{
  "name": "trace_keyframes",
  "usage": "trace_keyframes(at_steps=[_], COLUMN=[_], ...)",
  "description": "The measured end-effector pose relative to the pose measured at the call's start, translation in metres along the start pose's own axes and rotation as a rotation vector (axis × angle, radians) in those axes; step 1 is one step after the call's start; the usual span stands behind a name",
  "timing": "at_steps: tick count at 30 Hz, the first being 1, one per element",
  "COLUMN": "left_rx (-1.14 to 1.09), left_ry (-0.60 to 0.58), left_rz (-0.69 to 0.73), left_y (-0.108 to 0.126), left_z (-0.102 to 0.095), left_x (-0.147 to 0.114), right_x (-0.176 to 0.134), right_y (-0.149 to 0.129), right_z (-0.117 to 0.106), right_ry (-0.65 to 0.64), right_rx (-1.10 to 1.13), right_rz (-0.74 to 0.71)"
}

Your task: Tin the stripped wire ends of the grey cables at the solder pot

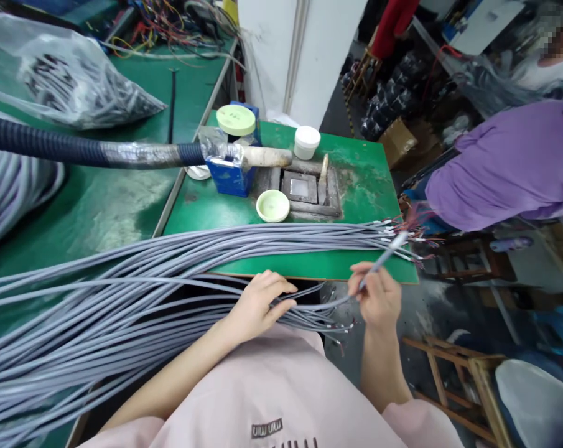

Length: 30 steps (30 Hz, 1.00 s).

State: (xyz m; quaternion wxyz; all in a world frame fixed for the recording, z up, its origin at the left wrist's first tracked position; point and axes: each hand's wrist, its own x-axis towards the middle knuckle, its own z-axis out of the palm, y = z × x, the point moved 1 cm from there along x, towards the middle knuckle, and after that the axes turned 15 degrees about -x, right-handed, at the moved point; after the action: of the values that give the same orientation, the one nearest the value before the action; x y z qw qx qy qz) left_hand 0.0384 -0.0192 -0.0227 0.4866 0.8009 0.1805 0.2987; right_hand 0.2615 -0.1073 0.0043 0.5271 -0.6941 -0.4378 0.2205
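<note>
My right hand (379, 295) is closed on a grey cable (328, 306) near its end, which points up and to the right. The white tip and reddish wires there are blurred. My left hand (265, 302) is farther back along this cable, its thumb and fingers closed around it. Beyond my hands, a bundle of grey cables (281, 239) lies along the green table, stripped wire ends at its right. A second cable bundle (169, 336) hangs along the table's near edge, partly beneath my left forearm.
A square metal pot (300, 188) is set into the green tabletop (369, 180). Around it are a ribbed hose (141, 154), pale green bowl (272, 205), white tub (307, 142) and blue box (229, 177). A person in purple (505, 165) is at right, above a wooden stool (484, 392).
</note>
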Motion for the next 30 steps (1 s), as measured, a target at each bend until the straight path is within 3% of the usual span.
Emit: trace_keyframes(at_steps=[4,6,9,13,18,22,25,30], left_rx=[-0.444,-0.612,-0.799,-0.934,-1.048,-1.052,-1.065,-0.966], left_ry=[0.108,0.177,0.287,0.328,0.25,0.292,0.383,0.672], left_rz=[-0.151,-0.265,-0.396,-0.47,-0.488,-0.483,-0.42,-0.315], left_y=[0.006,0.008,0.007,0.004,0.003,0.002,0.003,0.004], left_z=[-0.004,-0.004,-0.003,0.003,0.012,0.014,0.012,0.002], left_x=[0.012,0.018,0.023,0.021,0.021,0.023,0.024,0.027], right_x=[-0.021,-0.025,-0.026,-0.026,-0.027,-0.029,-0.029,-0.028], right_y=[-0.001,-0.003,-0.007,-0.011,-0.013,-0.006,0.002,0.007], right_z=[0.028,0.039,0.049,0.056,0.069,0.076,0.077,0.077], right_ry=[-0.533,-0.664,-0.747,-0.765,-0.533,-0.526,-0.553,-0.57], right_rx=[-0.308,-0.363,-0.365,-0.315,-0.267,-0.108,0.032,0.134], right_rz=[-0.089,-0.161,-0.193,-0.195,-0.085,-0.032,0.036,0.097])
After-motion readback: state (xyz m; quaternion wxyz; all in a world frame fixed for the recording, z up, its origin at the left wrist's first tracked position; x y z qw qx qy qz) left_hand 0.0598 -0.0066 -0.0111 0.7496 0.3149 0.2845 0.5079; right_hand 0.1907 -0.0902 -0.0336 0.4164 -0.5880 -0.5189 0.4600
